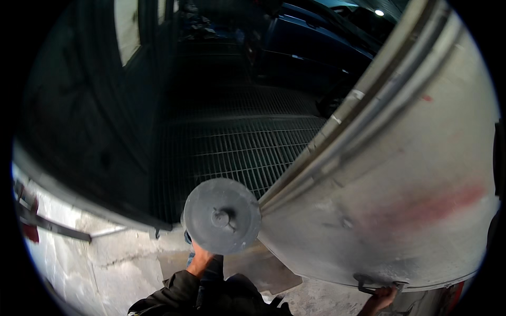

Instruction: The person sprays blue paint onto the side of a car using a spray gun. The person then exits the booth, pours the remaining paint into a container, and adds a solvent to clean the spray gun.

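Note:
My left hand (200, 259) is under a round grey lidded paint cup (205, 231), seen from above with a small knob at its centre. The cup looks like that of a spray gun, but its underside and most of my fingers are hidden by the lid. At the lower right, my right hand (386, 296) is closed round a metal door handle (365, 287). The handle sits on a large pale door (327, 226) with a smeared red mark, standing open to my right.
Beyond the doorway, a dark room has a metal grating floor (247, 150). A dark blue car (311, 39) stands at its far right. Another dark door panel (89, 121) stands on the left. Worn concrete (113, 263) lies on my side, with a metal bar (63, 229) at the left edge.

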{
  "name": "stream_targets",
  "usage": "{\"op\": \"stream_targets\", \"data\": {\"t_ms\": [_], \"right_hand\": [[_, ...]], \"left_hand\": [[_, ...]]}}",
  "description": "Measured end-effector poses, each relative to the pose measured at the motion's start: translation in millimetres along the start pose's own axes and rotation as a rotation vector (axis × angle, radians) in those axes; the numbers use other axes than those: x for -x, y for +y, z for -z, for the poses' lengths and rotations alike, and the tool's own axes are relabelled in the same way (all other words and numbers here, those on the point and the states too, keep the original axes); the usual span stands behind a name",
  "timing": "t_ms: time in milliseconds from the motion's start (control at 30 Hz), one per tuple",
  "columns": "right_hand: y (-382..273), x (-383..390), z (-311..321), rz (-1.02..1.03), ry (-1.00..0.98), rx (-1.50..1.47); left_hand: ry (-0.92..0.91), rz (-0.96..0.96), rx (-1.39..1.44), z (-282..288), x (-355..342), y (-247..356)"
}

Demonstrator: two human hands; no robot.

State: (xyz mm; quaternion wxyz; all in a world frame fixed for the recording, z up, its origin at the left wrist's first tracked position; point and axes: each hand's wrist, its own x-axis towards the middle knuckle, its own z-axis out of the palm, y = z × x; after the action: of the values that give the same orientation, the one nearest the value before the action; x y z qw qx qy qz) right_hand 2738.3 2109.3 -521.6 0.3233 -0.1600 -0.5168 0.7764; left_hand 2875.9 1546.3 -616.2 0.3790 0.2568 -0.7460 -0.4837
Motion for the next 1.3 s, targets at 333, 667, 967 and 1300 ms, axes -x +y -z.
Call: {"op": "stream_targets", "data": {"t_ms": [333, 667, 967, 1300], "right_hand": [[-48, 126, -156, -0.047, 0.361, 0.432], [94, 267, -556, -0.487, -0.176, 0.452], [123, 292, -650, -0.388, -0.15, 0.287], [65, 513, -445, 0.274, 1.757, 0.272]], "left_hand": [[-0.275, -0.131, 0.164, -4, -322, 92], [-0.811, -0.152, 0.252, -49, -486, 161], [-1.199, -0.321, 0.197, -135, -612, 207], [-1.865, -0.628, 0.232, -194, -643, 195]]}}
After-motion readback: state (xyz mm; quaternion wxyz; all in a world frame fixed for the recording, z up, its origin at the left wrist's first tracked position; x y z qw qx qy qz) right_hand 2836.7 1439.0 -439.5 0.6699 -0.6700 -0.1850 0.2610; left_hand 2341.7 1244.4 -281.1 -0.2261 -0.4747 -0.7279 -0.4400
